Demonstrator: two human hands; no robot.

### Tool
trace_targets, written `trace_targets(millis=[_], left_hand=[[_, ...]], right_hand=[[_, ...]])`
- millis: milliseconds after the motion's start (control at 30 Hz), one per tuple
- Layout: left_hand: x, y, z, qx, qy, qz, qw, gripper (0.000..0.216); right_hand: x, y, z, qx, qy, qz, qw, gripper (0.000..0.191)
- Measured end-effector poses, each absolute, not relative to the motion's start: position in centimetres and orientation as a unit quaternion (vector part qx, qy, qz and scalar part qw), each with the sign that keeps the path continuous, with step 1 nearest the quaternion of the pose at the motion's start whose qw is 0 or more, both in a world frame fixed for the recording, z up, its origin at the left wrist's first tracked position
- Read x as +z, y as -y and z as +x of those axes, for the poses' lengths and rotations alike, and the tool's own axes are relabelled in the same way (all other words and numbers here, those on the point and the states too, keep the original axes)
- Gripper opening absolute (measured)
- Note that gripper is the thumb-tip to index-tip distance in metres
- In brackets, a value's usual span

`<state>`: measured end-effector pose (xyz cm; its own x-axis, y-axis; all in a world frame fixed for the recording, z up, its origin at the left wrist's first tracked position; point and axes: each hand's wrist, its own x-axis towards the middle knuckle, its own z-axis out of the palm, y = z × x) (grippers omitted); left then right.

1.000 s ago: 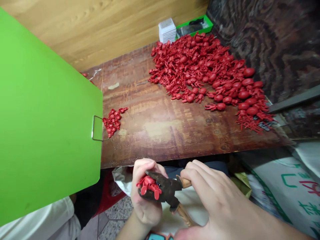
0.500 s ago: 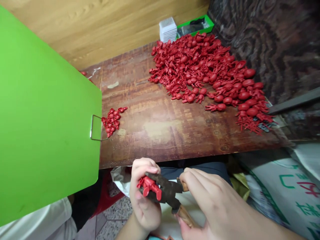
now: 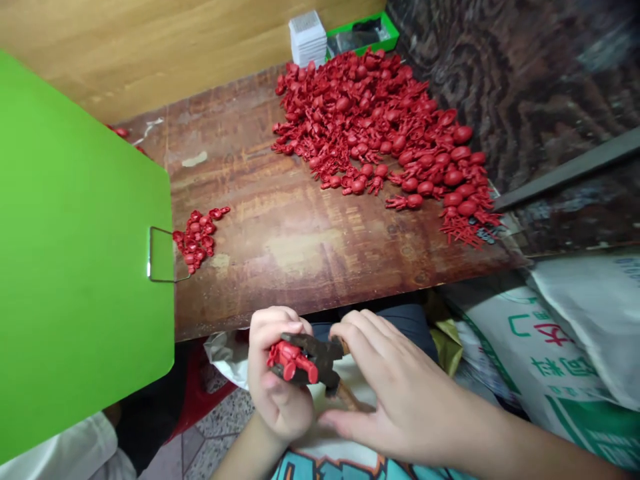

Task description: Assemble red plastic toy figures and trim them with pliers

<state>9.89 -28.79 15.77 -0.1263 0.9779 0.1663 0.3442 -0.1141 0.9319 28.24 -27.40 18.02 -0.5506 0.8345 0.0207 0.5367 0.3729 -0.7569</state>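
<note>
My left hand [image 3: 274, 383] is closed around a small red plastic figure [image 3: 291, 360], its legs pointing right. The dark jaws of a pair of pliers [image 3: 320, 353] lie around the figure, one above and one below it. My right hand [image 3: 400, 390] is wrapped round the pliers' light-brown handles, fingers over the upper one and thumb by the lower one. The handles stand apart and are partly hidden by this hand. Both hands are just in front of the table edge, above my lap.
A large heap of red figure parts [image 3: 360, 120] covers the back right of the brown table [image 3: 240, 267]. A small red pile [image 3: 196, 243] lies beside a green board [image 3: 85, 247] with a wire loop. A white stack [image 3: 308, 40] and a green tray [image 3: 393, 40] stand behind. Printed sacks [image 3: 545, 353] are at right.
My view has shifted, so the table and heap appear farther left. The pliers and figure are turned slightly and closer to my left palm. My right thumb lies farther out from the lower handle.
</note>
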Motion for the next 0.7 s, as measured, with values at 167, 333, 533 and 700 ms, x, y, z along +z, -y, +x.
trace_targets(millis=[167, 333, 533, 700], left_hand=[[16.3, 28.4, 9.9, 0.515, -0.481, 0.690, 0.166, 0.044], [17.7, 27.8, 10.0, 0.456, -0.446, 0.762, 0.107, 0.046], [18.7, 27.7, 10.1, 0.467, -0.431, 0.770, 0.053, 0.045], [18.9, 27.5, 9.0, 0.437, -0.429, 0.785, 0.094, 0.047]], right_hand=[[13.6, 28.1, 27.2, 0.343, 0.776, -0.416, 0.328, 0.057], [11.6, 27.7, 27.2, 0.264, 0.755, -0.416, 0.433, 0.052], [13.0, 26.5, 27.5, 0.252, 0.765, -0.381, 0.455, 0.023], [14.7, 26.4, 27.9, 0.299, 0.766, -0.401, 0.403, 0.030]])
